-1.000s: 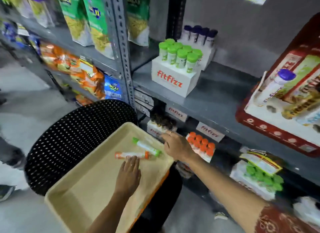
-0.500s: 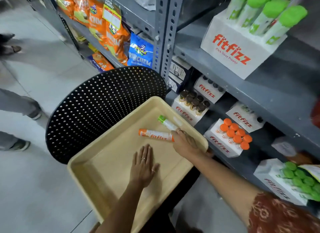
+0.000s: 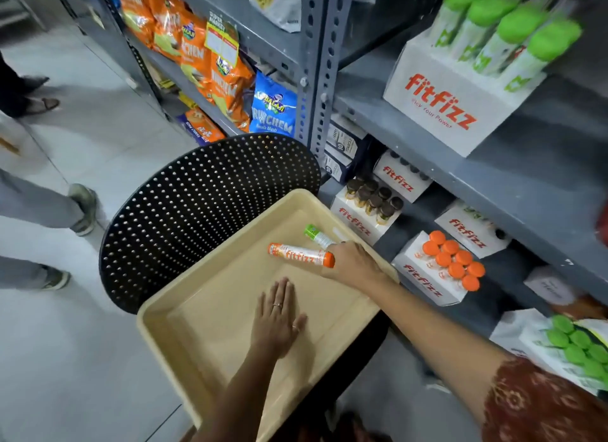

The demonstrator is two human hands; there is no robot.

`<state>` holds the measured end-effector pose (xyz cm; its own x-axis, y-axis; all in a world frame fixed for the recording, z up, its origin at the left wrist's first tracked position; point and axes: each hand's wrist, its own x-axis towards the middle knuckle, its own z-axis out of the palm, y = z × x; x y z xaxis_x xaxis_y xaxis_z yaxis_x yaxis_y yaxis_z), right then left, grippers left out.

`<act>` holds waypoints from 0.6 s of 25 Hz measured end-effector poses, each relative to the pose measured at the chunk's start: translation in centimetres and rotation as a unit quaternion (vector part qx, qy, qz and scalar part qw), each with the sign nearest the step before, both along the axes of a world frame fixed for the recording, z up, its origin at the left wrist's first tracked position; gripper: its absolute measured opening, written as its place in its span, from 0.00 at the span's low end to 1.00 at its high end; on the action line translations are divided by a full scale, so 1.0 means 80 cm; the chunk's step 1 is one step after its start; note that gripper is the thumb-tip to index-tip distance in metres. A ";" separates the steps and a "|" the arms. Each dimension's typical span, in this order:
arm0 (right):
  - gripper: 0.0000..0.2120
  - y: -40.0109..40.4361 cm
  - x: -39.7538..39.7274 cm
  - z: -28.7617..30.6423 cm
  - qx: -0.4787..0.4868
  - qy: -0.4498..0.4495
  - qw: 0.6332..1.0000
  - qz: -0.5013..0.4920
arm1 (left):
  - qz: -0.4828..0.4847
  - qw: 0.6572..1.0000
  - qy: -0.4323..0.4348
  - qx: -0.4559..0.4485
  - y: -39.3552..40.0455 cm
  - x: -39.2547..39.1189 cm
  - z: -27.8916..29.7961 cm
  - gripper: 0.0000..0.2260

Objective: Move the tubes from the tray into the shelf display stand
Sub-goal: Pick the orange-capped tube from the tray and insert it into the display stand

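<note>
- A beige tray (image 3: 184, 336) is seen resting on a black perforated chair (image 3: 204, 211), just beside a grey metal shelf (image 3: 424, 135).
- The left hand (image 3: 278, 320) is laid flat on the tray floor — fingers spread and straight, nothing held; rings are visible on two fingers.
- The right hand (image 3: 353, 260) is placed at the tray's far right rim, over the ends of two tubes; its fingers are curled down on the cap end of the green-capped tube (image 3: 317, 236), though a firm grip cannot be told from this angle.
- The orange tube (image 3: 301, 254), marked "fitfizz", is lying in the tray with its orange cap against the right hand; the green-capped tube lies just behind it, nearer the rim.
- On the lower shelf a white display stand (image 3: 427, 280) is filled with orange-capped tubes (image 3: 454, 264); another stand with dark-capped tubes (image 3: 371, 195) is set to its left.
- On the upper shelf a stand of green-capped tubes (image 3: 506, 37) is seen — blurred at the top.
</note>
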<state>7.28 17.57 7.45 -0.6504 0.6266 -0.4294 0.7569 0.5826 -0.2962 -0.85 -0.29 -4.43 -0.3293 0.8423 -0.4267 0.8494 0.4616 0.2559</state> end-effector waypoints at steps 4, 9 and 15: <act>0.16 0.004 0.002 0.055 -0.038 0.121 0.986 -0.110 | 0.015 1.000 0.027 -0.006 0.014 0.014 0.032 0.31; 0.17 0.037 0.049 0.149 0.024 0.188 0.963 -0.193 | -0.008 0.997 0.065 0.051 0.052 0.044 0.095 0.36; 0.21 0.067 0.139 0.273 0.113 0.219 0.948 -0.203 | -0.089 0.971 0.089 0.203 0.138 0.112 0.184 0.27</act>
